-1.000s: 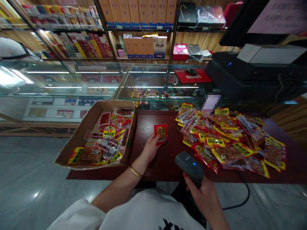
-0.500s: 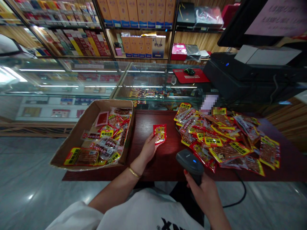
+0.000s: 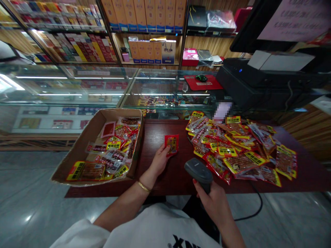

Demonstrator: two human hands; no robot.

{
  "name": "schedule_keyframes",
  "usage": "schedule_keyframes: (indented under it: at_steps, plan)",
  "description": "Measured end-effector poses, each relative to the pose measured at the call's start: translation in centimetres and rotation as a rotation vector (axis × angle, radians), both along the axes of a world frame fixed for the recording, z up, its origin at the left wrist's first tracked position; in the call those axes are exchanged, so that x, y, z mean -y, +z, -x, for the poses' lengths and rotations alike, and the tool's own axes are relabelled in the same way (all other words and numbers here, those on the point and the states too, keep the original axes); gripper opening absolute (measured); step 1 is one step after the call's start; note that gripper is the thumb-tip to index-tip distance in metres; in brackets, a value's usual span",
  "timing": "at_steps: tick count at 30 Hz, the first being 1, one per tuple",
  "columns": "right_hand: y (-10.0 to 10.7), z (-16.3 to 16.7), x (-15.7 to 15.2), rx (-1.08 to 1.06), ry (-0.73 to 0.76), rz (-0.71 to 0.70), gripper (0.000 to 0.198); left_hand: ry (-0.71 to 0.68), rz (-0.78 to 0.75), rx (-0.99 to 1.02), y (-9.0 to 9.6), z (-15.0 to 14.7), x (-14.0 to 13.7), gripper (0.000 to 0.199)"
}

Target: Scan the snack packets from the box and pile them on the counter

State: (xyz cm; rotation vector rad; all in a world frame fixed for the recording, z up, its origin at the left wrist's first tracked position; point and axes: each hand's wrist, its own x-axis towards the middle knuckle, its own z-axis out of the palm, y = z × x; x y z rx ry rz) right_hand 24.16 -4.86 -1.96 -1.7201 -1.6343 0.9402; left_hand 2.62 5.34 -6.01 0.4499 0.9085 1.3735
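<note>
Between the thumb and fingers of my left hand (image 3: 159,159) is a small red snack packet (image 3: 172,144), held upright above the dark red table (image 3: 152,137). My right hand (image 3: 213,196) wraps round the handle of a black barcode scanner (image 3: 198,171), whose head points toward the packet without touching it. To the left, a cardboard box (image 3: 74,148) holds several snack packets (image 3: 113,145) lying loosely. Right of the scanner spreads a heap of red and yellow snack packets (image 3: 227,151).
Behind the table runs a glass display counter (image 3: 160,82) with a red mouse pad (image 3: 214,82) and a black mouse (image 3: 201,78) on top. A black machine (image 3: 261,82) stands at the back right under a monitor (image 3: 243,38). The scanner's cable (image 3: 258,206) loops below the table edge.
My right hand has brought the scanner slightly left, nearer the packet, and the blue light on its head no longer shows. The packet in my left hand is tilted a little differently.
</note>
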Motion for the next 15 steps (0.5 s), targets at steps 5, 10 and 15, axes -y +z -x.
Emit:
schedule_keyframes:
  at_steps: [5,10,15]
  plan:
    - [-1.9,0.5,-1.5,-0.286,-0.066,0.090,0.035,0.024,0.053,-0.085,0.9,0.4,-0.3,0.034]
    - [-4.3,0.4,-3.1,-0.410,-0.082,0.150,0.044,-0.098,-0.232,-0.550,6.9,-1.0,-0.5,0.030]
    - [-5.2,0.0,-3.5,-0.395,-0.001,0.155,0.027,-0.569,-0.856,-1.117,11.9,-9.2,0.3,0.024]
